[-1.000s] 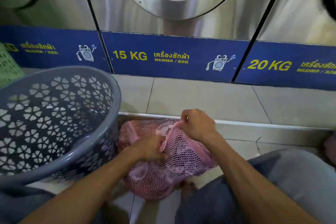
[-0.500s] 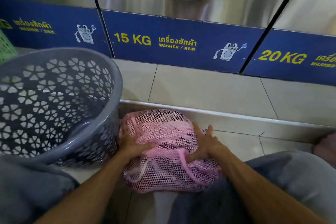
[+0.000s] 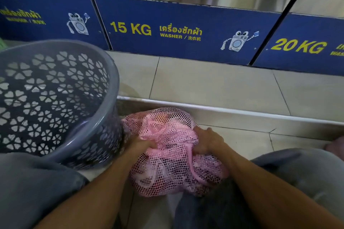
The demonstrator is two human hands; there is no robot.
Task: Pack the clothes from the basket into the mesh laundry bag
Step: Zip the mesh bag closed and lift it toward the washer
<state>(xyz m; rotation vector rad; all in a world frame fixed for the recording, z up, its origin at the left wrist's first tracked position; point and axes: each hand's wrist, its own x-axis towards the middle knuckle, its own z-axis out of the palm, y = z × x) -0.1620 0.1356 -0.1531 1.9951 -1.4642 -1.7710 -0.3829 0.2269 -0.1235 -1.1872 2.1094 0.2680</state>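
A pink mesh laundry bag (image 3: 173, 154), bulging with pale clothes, lies on the tiled floor between my knees. My left hand (image 3: 141, 144) grips its left side with curled fingers. My right hand (image 3: 208, 141) grips the bunched mesh on its right side, by a pink drawstring that trails down the bag. A grey plastic basket (image 3: 74, 135) with flower-shaped cut-outs stands tilted at the left, touching the bag; no clothes show inside it.
A tiled step with a metal edge (image 3: 232, 111) runs just behind the bag. Above it stand steel washers with blue panels (image 3: 186, 29) marked 15 KG and 20 KG. My knees in grey trousers (image 3: 297, 173) flank the bag. A green basket corner (image 3: 1, 42) shows far left.
A second ago both hands pulled at the bag's top; then they pressed flat on its sides. Now both grip the mesh with curled fingers. The view has tilted down.
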